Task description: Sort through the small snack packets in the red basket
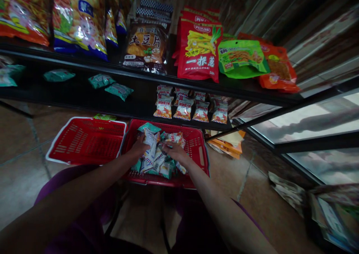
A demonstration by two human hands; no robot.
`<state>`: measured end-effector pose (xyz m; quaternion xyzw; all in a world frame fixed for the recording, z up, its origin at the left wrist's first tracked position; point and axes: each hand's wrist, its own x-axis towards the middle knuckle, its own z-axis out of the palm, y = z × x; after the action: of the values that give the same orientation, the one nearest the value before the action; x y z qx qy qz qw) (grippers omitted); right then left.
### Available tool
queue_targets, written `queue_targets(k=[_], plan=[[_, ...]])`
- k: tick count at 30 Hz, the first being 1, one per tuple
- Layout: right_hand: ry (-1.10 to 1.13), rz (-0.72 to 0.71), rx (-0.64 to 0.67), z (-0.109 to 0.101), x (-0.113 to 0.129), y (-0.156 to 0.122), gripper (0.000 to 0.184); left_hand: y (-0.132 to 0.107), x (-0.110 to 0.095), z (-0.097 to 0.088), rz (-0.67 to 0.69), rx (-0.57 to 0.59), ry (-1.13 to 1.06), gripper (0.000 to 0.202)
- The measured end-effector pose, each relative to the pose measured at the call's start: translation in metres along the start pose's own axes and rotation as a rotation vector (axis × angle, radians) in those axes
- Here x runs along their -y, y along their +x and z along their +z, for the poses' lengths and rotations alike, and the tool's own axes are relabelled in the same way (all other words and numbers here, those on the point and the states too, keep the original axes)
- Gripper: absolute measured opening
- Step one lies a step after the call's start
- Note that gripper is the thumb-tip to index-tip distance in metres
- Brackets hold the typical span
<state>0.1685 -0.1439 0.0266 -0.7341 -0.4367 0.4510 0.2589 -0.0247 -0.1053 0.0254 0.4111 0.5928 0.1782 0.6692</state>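
Observation:
Both my hands are down inside a red shopping basket (201, 149) filled with small snack packets, some white and some teal. My left hand (139, 149) grips a white snack packet (150, 146) with striped edges, its fingers bent along the packet's side. Just to the right, my right hand (175, 152) has its fingers curled down among the packets; what lies in its fingertips is hard to make out. A white and red packet (176, 137) lies beyond those fingers, and a teal packet (166, 170) rests nearer the basket's front.
A second red basket (92, 140) with a white rim stands at the left. Above, the lower black shelf (70, 93) bears white-and-red packets (183, 108) in rows and several teal packets (119, 91). Larger snack bags (199, 48) stand on the upper shelf. A metal shelf post slants at right.

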Motion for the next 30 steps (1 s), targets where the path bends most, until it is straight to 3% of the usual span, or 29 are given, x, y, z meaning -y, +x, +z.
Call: queue_targets(k=[2,4,8,11,15,22,26,30], plan=[[-0.050,-0.020,-0.003,-0.004,0.005,-0.003,0.010,-0.008,-0.005,-0.002,0.012,-0.058,-0.016,0.079],[0.018,0.014,-0.004,-0.005,0.009,-0.006,0.014,-0.012,-0.008,-0.005,0.017,-0.040,-0.127,0.081],[0.386,0.224,0.029,-0.002,0.015,-0.010,0.032,-0.011,-0.009,-0.008,0.021,0.180,-0.361,0.084],[0.592,0.313,0.044,0.000,0.019,-0.007,0.027,-0.005,-0.007,-0.006,0.105,0.343,-0.373,0.082],[0.740,0.363,-0.028,-0.004,0.022,0.000,0.017,0.001,-0.002,-0.007,0.146,0.431,-0.306,0.080],[0.743,0.315,-0.058,-0.006,0.032,0.005,0.022,-0.002,-0.019,-0.015,0.114,0.275,-0.152,0.051],[0.657,0.193,-0.006,-0.001,0.037,0.002,0.031,-0.004,-0.029,-0.010,0.154,0.210,-0.236,0.046],[0.646,0.185,-0.002,-0.001,0.041,0.000,0.036,0.000,-0.036,-0.003,0.103,0.076,-0.316,0.043]])
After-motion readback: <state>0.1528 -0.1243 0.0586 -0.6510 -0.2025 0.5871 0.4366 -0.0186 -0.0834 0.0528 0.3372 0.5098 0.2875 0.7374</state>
